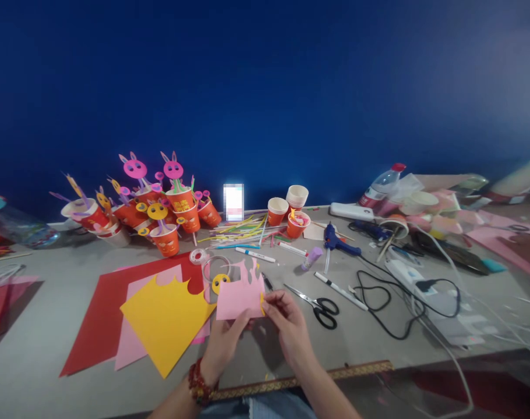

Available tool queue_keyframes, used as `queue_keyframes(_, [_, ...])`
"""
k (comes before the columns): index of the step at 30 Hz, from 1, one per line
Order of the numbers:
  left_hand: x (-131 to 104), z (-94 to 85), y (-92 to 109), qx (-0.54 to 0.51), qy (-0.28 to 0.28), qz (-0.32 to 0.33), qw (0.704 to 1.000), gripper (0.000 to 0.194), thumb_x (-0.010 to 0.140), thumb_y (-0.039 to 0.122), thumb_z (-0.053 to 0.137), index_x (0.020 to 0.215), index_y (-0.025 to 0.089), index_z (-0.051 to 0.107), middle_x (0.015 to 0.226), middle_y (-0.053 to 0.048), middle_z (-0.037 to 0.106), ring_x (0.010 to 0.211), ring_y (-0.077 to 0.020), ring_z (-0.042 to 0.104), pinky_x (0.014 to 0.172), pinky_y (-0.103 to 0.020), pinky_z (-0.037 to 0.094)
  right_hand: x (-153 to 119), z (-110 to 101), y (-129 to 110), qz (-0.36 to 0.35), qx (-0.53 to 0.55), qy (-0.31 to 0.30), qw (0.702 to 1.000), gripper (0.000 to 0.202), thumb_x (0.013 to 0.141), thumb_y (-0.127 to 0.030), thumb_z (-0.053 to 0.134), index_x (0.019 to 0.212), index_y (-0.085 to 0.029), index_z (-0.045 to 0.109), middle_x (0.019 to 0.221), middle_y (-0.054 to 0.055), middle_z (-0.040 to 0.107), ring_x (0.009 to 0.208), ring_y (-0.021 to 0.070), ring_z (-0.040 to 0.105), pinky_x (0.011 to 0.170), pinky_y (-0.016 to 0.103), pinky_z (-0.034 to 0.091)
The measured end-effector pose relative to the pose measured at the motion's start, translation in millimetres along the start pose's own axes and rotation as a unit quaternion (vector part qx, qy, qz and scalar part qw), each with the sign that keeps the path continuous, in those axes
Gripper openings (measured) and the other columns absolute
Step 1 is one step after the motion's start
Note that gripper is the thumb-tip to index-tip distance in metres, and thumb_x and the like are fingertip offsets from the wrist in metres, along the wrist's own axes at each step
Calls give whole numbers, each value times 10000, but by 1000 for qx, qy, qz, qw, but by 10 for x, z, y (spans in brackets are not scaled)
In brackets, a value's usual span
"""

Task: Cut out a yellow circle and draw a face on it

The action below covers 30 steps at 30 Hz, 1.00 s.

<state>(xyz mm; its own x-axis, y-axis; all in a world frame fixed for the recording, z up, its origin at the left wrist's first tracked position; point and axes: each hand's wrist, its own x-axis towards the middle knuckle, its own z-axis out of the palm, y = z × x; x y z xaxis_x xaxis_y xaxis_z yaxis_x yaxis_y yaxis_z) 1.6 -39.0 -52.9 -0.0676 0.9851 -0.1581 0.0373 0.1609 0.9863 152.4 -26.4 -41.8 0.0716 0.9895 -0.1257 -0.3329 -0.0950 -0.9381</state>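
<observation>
A pink sheet of paper [236,298] with a ragged, cut-out top edge is held up above the table. My left hand [227,337] is closed on its lower edge, thumb in front. At its right edge, my right hand [286,319] pinches a small yellow paper piece [262,304] against the pink sheet; the fingertips partly cover it. Just behind the sheet lies a yellow paper face [221,283] with dark eyes. Scissors [315,305] with black handles rest to the right of my right hand. Left of my hands, a yellow sheet [166,323] with a scalloped edge overlaps a red sheet [94,331].
Red paper cups with pink and yellow animal figures [158,210] stand at the back left. Coloured strips [239,230] lie mid-table. A blue glue gun [341,241], a purple glue stick [312,258], a white marker [341,291] and a power strip [405,273] with trailing cables are on the right.
</observation>
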Motion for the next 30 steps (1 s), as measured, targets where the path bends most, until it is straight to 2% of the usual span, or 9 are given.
queue_keyframes(3, [-89, -214, -46, 118, 73, 154, 978, 396, 885, 367, 577, 1242, 200, 540, 1243, -129, 624, 1208, -288, 547, 1001, -441, 456, -42, -141, 67, -11, -92, -21, 996, 201, 729, -364, 765, 754, -192, 664, 691, -3, 625, 622, 148, 554, 587, 245, 452])
queue_keyframes(6, [-201, -337, -27, 267, -10, 319, 909, 393, 895, 206, 524, 1286, 216, 492, 1315, -132, 565, 1272, -287, 485, 1069, -485, 390, -103, -272, 144, -23, -192, -44, 980, 121, 778, -311, 690, 765, -192, 677, 677, 14, 644, 609, 172, 569, 562, 261, 446])
queue_keyframes(8, [-268, -320, 0, 344, -89, 365, 861, 416, 880, 152, 511, 1293, 207, 497, 1306, -123, 575, 1255, -279, 491, 1096, -494, 362, -139, -316, 180, -46, -265, -59, 961, 64, 802, -232, 626, 784, -197, 676, 722, 32, 669, 672, 201, 609, 605, 279, 469])
queue_keyframes(10, [-313, -243, 10, 394, -146, 369, 829, 417, 870, 140, 508, 1283, 194, 516, 1282, -107, 597, 1225, -270, 506, 1131, -513, 315, -163, -316, 196, -74, -334, -72, 937, 107, 812, -167, 568, 812, -205, 667, 784, 46, 684, 748, 222, 639, 668, 297, 489])
queue_keyframes(13, [-340, -110, -30, 443, -189, 336, 809, 408, 869, 169, 529, 1276, 171, 536, 1268, -100, 611, 1205, -268, 511, 1132, -499, 327, -180, -270, 194, -111, -431, -77, 892, 176, 837, -127, 498, 881, -208, 649, 858, 62, 680, 787, 227, 651, 710, 312, 493])
queue_keyframes(18, [-329, -45, -148, 500, -204, 296, 788, 516, 874, 250, 580, 1371, 162, 474, 1351, -111, 567, 1233, -277, 488, 1094, -461, 375, -182, -253, 150, -140, -563, -84, 810, 204, 873, -112, 461, 922, -219, 627, 922, 68, 653, 781, 223, 647, 675, 302, 469])
queue_keyframes(24, [-288, -105, -114, 528, -230, 305, 758, 523, 913, 318, 562, 1406, 181, 454, 1376, -99, 550, 1234, -282, 473, 1091, -440, 342, -8, -387, -91, -181, -597, -95, 775, 162, 943, -240, 487, 857, -219, 622, 873, 53, 653, 735, 203, 637, 660, 287, 444])
queue_keyframes(27, [-259, -114, -70, 538, -237, 307, 748, 497, 922, 324, 562, 1392, 192, 469, 1414, -75, 525, 1210, -273, 477, 1073, -418, 343, 176, -407, -178, -215, -650, -72, 726, 142, 938, -230, 505, 994, -209, 634, 980, 80, 667, 862, 240, 631, 717, 306, 441])
queue_keyframes(30, [-227, -111, -50, 546, -237, 313, 741, 514, 919, 332, 585, 1402, 214, 456, 1441, -57, 508, 1187, -257, 483, 1045, -403, 351, 353, -391, -160, -213, -702, -85, 674, 251, 901, -188, 553, 1143, -197, 617, 1042, 103, 668, 920, 261, 618, 716, 306, 440])
